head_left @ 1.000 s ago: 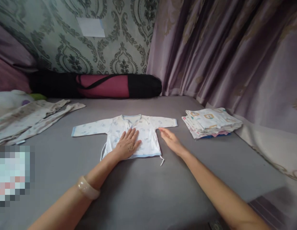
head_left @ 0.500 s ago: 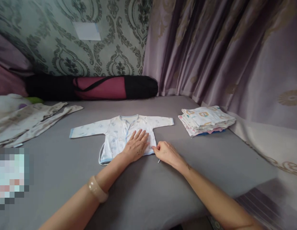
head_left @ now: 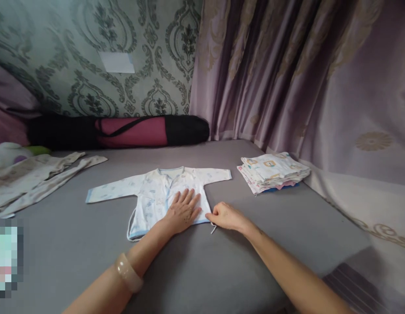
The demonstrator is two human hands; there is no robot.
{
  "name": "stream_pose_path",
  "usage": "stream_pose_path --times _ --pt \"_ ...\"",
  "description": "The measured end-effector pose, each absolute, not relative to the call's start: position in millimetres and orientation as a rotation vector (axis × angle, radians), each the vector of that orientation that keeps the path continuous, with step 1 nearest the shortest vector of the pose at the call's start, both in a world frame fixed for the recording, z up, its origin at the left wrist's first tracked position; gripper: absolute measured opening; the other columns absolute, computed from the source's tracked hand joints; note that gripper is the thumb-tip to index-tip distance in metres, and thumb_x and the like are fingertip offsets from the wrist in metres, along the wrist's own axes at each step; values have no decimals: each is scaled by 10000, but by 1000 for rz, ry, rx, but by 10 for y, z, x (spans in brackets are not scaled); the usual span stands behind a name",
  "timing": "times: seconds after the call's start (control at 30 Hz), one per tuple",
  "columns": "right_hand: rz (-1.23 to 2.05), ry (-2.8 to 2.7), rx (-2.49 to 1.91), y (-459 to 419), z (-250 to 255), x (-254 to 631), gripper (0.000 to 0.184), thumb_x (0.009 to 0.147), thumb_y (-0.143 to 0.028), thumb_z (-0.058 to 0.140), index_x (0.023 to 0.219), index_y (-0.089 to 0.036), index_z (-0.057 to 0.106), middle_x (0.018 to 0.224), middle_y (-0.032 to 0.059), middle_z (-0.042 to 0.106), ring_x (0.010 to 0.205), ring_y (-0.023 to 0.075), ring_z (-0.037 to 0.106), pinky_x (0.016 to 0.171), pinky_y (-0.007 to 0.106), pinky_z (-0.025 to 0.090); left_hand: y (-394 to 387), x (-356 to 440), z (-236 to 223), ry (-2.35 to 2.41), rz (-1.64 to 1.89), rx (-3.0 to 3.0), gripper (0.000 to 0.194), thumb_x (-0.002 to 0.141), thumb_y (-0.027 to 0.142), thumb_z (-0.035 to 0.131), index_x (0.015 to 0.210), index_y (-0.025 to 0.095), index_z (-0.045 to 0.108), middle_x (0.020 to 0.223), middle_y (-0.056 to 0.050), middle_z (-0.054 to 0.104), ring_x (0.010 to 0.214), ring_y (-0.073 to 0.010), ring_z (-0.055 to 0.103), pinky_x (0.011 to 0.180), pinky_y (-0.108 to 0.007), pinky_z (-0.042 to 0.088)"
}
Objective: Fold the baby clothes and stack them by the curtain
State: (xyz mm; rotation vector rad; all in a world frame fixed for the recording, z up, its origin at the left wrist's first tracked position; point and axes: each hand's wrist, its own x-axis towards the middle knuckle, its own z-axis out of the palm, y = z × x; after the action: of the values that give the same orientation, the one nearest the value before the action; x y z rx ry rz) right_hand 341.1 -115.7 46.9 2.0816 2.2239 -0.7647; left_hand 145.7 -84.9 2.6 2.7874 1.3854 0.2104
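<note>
A white baby shirt (head_left: 153, 196) with pale blue prints and blue trim lies spread flat, sleeves out to both sides. My left hand (head_left: 184, 210) rests palm down on its lower front, fingers spread. At the shirt's lower right corner, my right hand (head_left: 226, 216) pinches the hem between thumb and bent fingers. A thin white tie (head_left: 213, 228) hangs from that corner, just below the fingertips. Another tie loops out at the lower left side.
The shirt lies on a grey bed sheet (head_left: 189, 270). A stack of folded printed cloths (head_left: 274, 170) sits to the right, by the curtain (head_left: 254, 65). Light patterned baby pants (head_left: 42, 174) lie at the left. A black and pink long bag (head_left: 130, 133) runs along the wall.
My right hand has come down from beside the sleeve to the lower right corner and closed on it. My left hand has slid right across the shirt front. The view has shifted a little.
</note>
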Motion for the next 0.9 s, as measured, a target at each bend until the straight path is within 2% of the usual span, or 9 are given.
stream_pose_path --times 0.1,0.17,0.23,0.33,0.4,0.47,0.6,0.73,0.9 --pt "-737 2303 2018 -996 529 3443 387 848 -448 532 617 -167 664 534 -1 587 530 114 521 490 225 278 -835 1479 66 1399 224 2753 577 947 432 370 1433 122 371 1485 -169 390 1395 -326 309 1108 -527 274" --pt "-604 2477 2061 -854 564 3392 355 909 -380 460 728 -174 684 670 19 665 637 131 582 564 222 348 -844 1501 81 1440 227 2748 602 937 448 382 1414 80 389 1482 -195 382 1402 -336 288 1121 -524 252" --pt "-452 2670 2073 -683 551 3275 332 955 -271 369 903 -187 687 884 48 711 824 151 624 712 228 408 -872 1529 68 1496 240 2749 604 943 462 357 1381 52 428 1486 -215 365 1409 -345 265 1130 -524 233" --pt "-305 2818 1971 -387 430 3027 365 949 -137 317 1157 -167 616 1168 98 656 1108 168 566 946 259 381 -947 1573 -12 1555 326 2750 601 958 471 308 1373 57 441 1475 -211 385 1404 -337 282 1128 -518 243" --pt "-243 2826 1886 -183 326 2863 388 939 -111 319 1236 -137 567 1276 126 596 1233 183 488 1041 298 325 -1006 1597 -81 1554 409 2757 604 966 476 287 1400 75 413 1471 -192 401 1403 -319 293 1127 -505 258" --pt "-204 2809 1820 1 243 2728 395 954 -147 322 1290 -112 526 1369 143 524 1321 204 402 1101 341 264 -1061 1612 -133 1558 463 2754 602 971 472 276 1418 85 394 1468 -181 411 1401 -304 304 1127 -492 268" --pt "-255 2751 1766 236 169 2556 503 996 -328 276 1415 -76 395 1508 158 351 1410 247 263 1150 403 172 -1128 1617 -144 1572 457 2728 592 975 465 268 1415 95 410 1489 -163 384 1403 -298 300 1138 -481 262" --pt "-333 2681 1849 275 111 2459 599 988 -491 200 1477 -169 325 1560 148 235 1437 301 181 1146 491 123 -1144 1607 -128 1526 423 2731 571 973 473 269 1423 154 416 1509 -141 354 1414 -311 269 1136 -511 253" --pt "-241 2685 1967 239 10 2376 614 971 -549 187 1498 -246 279 1578 114 196 1450 298 122 1142 514 74 -1153 1621 -168 1510 436 2734 576 963 485 282 1429 174 414 1501 -151 367 1422 -338 238 1124 -555 241"
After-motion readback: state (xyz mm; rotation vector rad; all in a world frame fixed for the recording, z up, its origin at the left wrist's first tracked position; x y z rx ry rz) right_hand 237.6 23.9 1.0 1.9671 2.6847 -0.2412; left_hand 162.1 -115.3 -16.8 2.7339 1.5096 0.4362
